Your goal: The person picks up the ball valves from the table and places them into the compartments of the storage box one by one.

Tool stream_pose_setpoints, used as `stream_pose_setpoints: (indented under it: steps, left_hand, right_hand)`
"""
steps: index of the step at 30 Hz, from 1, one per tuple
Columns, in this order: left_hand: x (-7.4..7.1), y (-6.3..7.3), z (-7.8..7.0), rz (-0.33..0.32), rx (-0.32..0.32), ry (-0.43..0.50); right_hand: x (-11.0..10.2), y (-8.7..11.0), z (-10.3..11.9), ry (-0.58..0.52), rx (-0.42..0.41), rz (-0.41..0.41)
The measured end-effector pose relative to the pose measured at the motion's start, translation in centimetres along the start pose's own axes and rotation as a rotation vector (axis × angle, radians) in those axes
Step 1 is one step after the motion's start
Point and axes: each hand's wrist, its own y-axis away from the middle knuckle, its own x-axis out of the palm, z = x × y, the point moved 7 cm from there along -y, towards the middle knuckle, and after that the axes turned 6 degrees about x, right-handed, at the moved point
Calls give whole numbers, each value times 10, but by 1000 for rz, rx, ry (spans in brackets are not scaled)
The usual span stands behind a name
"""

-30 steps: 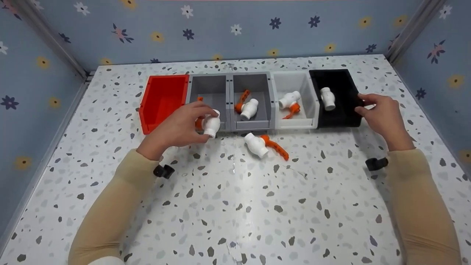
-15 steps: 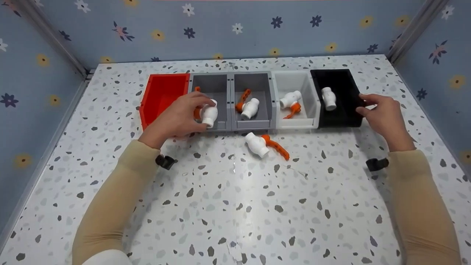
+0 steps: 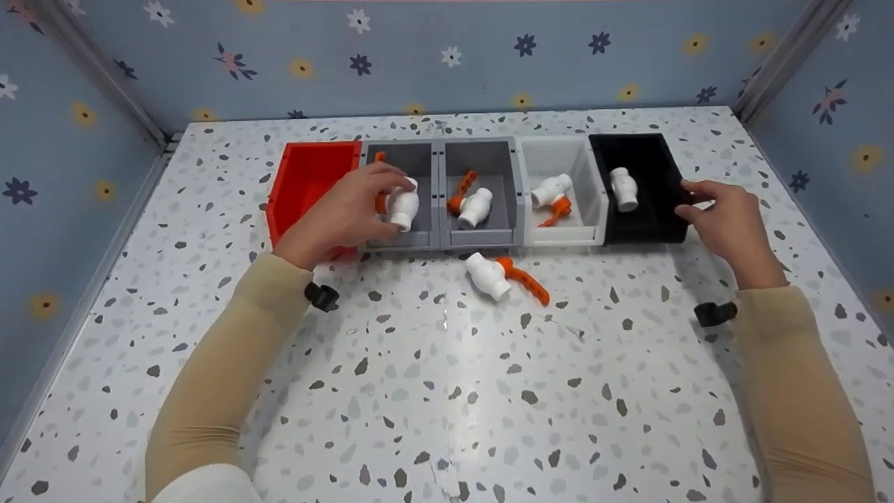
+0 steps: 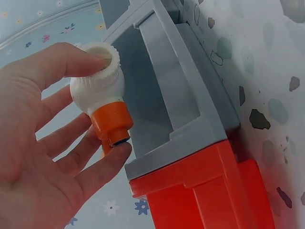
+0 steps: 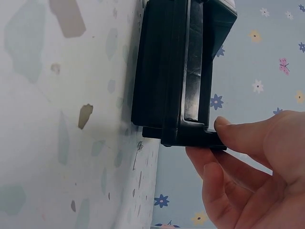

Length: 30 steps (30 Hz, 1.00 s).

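Observation:
My left hand (image 3: 349,209) grips a white valve with an orange handle (image 3: 401,204) over the left grey bin (image 3: 411,241); the left wrist view shows the fingers curled round this valve (image 4: 102,95) beside that grey bin (image 4: 190,109). My right hand (image 3: 726,216) holds the right rim of the black bin (image 3: 660,223), thumb and fingers pinching its edge (image 5: 190,133). Another white valve with an orange handle (image 3: 492,274) lies on the table in front of the bins.
Five bins stand in a row: red (image 3: 307,181), two grey, white (image 3: 562,234), black. The second grey bin (image 3: 482,237), the white bin and the black bin each hold a valve. Flowered walls enclose the speckled table (image 3: 447,391).
My left hand has carried the valve away from me, from the front edge of the left grey bin to above its inside. The right hand has stayed on the black bin.

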Motion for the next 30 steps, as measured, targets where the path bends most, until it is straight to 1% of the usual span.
stream_pose_setpoints:
  steps: [5,16,23,28,30]
  left_hand:
    - [2,-7,1,22,2,-31]
    - [6,-21,6,75,4,-65]
    - [10,-32,11,127,-32,-96]
    - [14,-38,14,145,-16,-134]
    - [15,-40,14,152,-10,-135]
  right_hand:
    - [0,0,0,-1,-1,5]
    - [1,0,1,-8,12,14]
    - [1,-1,1,-4,17,16]
    - [2,0,0,-10,18,26]
    - [1,0,0,-9,16,33]
